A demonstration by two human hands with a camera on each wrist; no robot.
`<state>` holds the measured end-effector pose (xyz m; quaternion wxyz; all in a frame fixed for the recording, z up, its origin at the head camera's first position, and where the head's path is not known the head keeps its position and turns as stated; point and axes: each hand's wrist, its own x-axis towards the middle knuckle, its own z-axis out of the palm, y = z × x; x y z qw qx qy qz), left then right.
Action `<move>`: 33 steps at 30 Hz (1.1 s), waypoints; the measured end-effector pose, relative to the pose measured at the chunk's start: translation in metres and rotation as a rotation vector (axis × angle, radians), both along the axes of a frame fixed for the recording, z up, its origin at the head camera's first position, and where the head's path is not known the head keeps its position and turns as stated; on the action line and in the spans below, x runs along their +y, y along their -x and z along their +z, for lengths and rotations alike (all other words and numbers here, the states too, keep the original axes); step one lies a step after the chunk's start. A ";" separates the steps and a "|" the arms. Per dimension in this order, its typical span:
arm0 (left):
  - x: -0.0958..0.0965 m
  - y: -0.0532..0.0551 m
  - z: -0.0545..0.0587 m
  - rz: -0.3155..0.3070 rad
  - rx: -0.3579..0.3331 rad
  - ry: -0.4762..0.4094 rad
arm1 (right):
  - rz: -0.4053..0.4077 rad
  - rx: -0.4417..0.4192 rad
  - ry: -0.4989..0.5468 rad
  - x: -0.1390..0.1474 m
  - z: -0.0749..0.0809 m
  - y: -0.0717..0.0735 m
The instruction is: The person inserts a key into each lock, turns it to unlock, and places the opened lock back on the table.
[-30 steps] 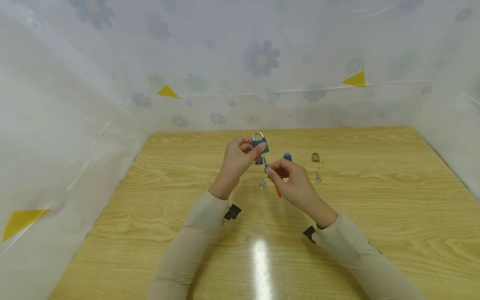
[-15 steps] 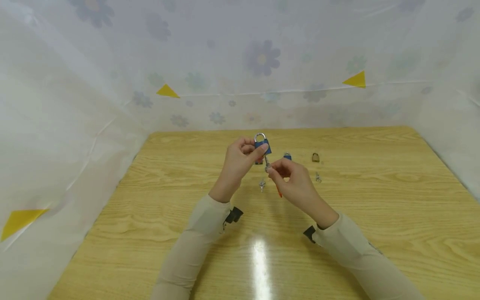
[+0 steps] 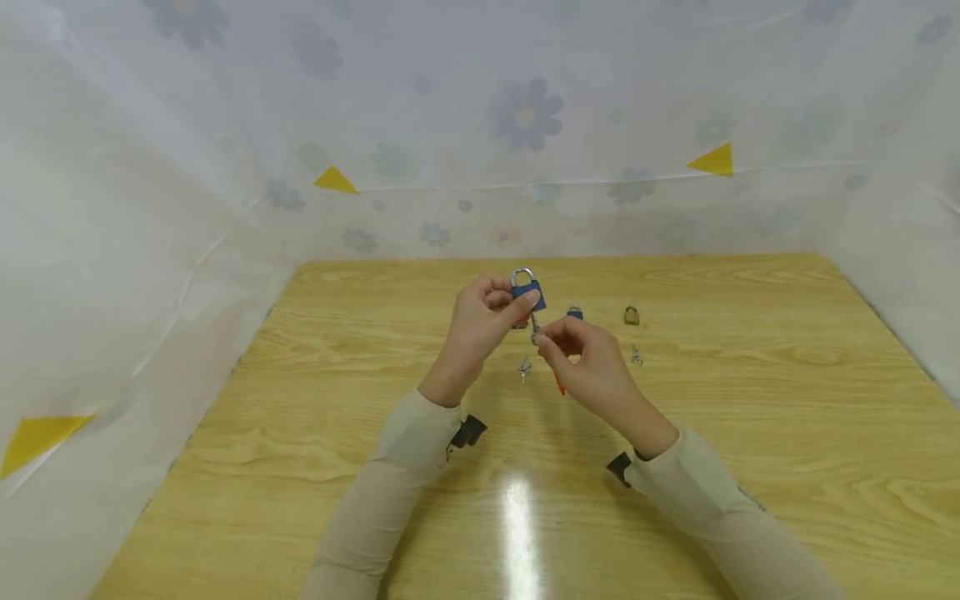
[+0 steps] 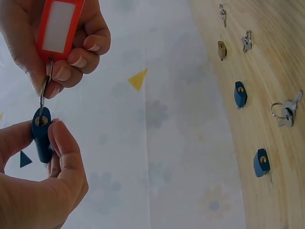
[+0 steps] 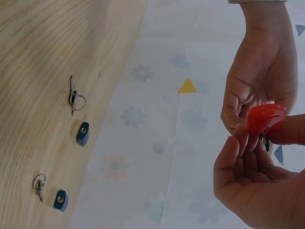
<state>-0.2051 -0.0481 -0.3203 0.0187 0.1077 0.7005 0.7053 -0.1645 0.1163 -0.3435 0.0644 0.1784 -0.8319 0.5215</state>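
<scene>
1. Tag of red plastic, oblong with a plain white panel, hung on a metal ring at the right hand, below the held padlock in the head view; any marking on the padlock bodies was too small to read.
2. The left hand pinched that padlock, a blue block with a bright metal shackle, between thumb and fingers, above the table.
3. The right hand pinched the key just below the held padlock; its tip met the brass-coloured keyhole, though how deep it sat could not be told.
4. From the right wrist, the tag, seen edge-on, hid most of the held padlock.
5. One blue padlock, below the held padlock in the head view, was partly covered there by the left hand; another blue padlock sat to its right, and a brass-coloured padlock farther right.
6. Below the held padlock lay ringed keys; a second set was visible from the left wrist, and a third set lay off to its right, on smooth wood grain.
</scene>
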 end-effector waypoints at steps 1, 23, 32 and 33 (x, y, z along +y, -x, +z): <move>0.000 0.000 0.000 -0.003 -0.001 -0.003 | -0.001 -0.001 0.001 0.000 0.000 0.000; 0.009 -0.005 0.003 0.000 0.038 0.021 | -0.034 0.062 -0.003 0.001 0.007 0.001; 0.012 -0.008 0.000 0.002 0.060 0.029 | -0.031 0.041 0.018 0.003 0.011 -0.003; 0.012 -0.009 -0.001 0.003 0.061 0.031 | -0.032 0.039 0.018 0.004 0.011 -0.003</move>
